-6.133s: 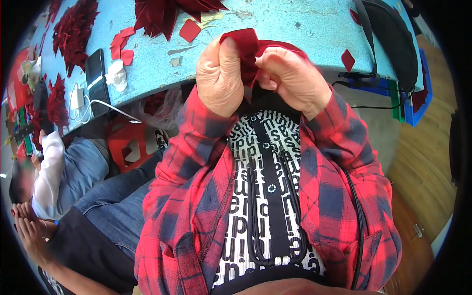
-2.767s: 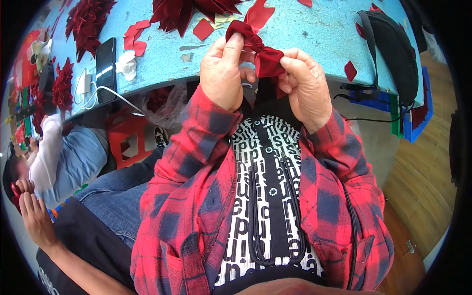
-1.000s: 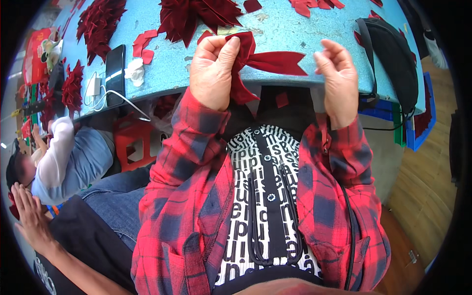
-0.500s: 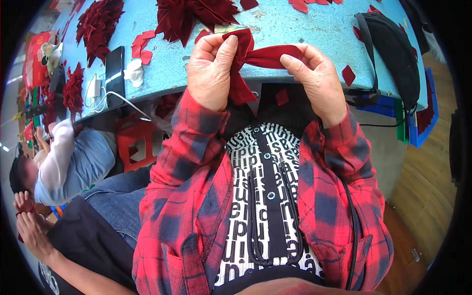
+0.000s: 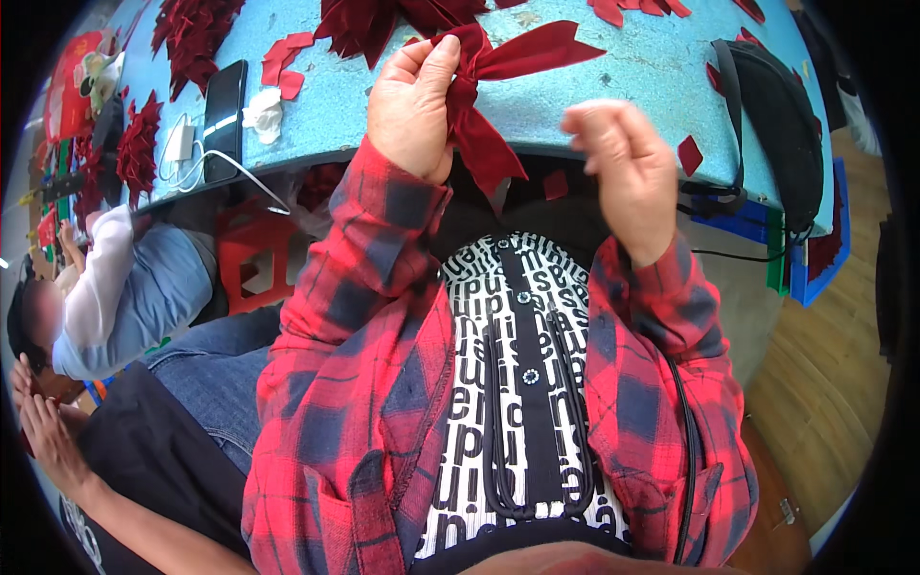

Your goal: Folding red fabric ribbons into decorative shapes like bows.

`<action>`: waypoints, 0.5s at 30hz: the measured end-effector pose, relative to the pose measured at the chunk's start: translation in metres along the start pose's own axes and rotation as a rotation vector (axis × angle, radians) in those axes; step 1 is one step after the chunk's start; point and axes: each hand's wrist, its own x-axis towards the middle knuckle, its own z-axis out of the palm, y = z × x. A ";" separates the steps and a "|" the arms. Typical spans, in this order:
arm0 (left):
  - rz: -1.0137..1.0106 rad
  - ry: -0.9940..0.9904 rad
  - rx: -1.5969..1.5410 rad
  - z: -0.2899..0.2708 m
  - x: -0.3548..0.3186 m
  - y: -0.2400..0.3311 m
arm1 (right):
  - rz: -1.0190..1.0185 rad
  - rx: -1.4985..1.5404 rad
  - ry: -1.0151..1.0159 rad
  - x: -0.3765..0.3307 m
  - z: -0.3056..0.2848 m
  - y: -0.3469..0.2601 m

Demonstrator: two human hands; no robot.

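Observation:
A dark red velvet ribbon bow (image 5: 484, 134) is pinched at its upper left loop between the thumb and fingers of my left hand (image 5: 412, 105). One tail reaches right over the table, and another hangs past the table edge toward my lap. To the right, apart from the bow, my right hand (image 5: 628, 168) hovers with loosely bent fingers, slightly blurred, and nothing visible in them. Behind the bow lies a large dark red cluster of pointed velvet pieces (image 5: 369, 27).
On the blue table (image 5: 335, 110) lie a black phone (image 5: 225, 120), a white charger (image 5: 180, 142) with cable, crumpled tissue (image 5: 263, 115), red scraps (image 5: 283, 62) and a black bag (image 5: 774, 129). A blue crate (image 5: 824, 249) stands right. Other people (image 5: 125, 278) sit at left, near a red stool (image 5: 254, 254).
My right hand has let go of the ribbon's right tail and moved down and slightly right. My left hand still holds the bow, now a little higher, with both tails loose.

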 end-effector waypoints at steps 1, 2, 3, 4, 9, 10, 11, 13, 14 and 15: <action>-0.015 0.008 -0.024 0.001 0.001 0.000 | -0.043 -0.117 -0.116 -0.003 0.004 0.000; -0.030 0.015 -0.048 0.002 0.002 0.001 | -0.086 -0.234 -0.233 -0.005 0.009 0.000; -0.028 0.016 -0.049 0.003 0.002 0.002 | -0.087 -0.234 -0.234 -0.006 0.015 0.001; -0.027 0.005 -0.045 0.005 0.002 0.003 | -0.028 -0.183 -0.243 -0.007 0.023 0.001; 0.008 -0.049 0.069 0.006 0.003 0.007 | 0.427 0.224 -0.350 -0.002 0.040 -0.010; 0.024 -0.065 0.123 0.004 0.004 0.010 | 0.596 0.378 -0.392 0.000 0.043 -0.013; 0.026 -0.064 0.123 0.000 0.006 0.013 | 0.595 0.378 -0.394 0.001 0.044 -0.014; 0.024 -0.151 0.182 -0.009 0.014 0.021 | 0.670 0.448 -0.432 0.000 0.045 -0.014; 0.022 -0.196 0.210 -0.012 0.016 0.022 | 0.709 0.480 -0.450 0.000 0.044 -0.014; 0.023 -0.195 0.208 -0.012 0.017 0.024 | 0.709 0.478 -0.450 -0.001 0.044 -0.014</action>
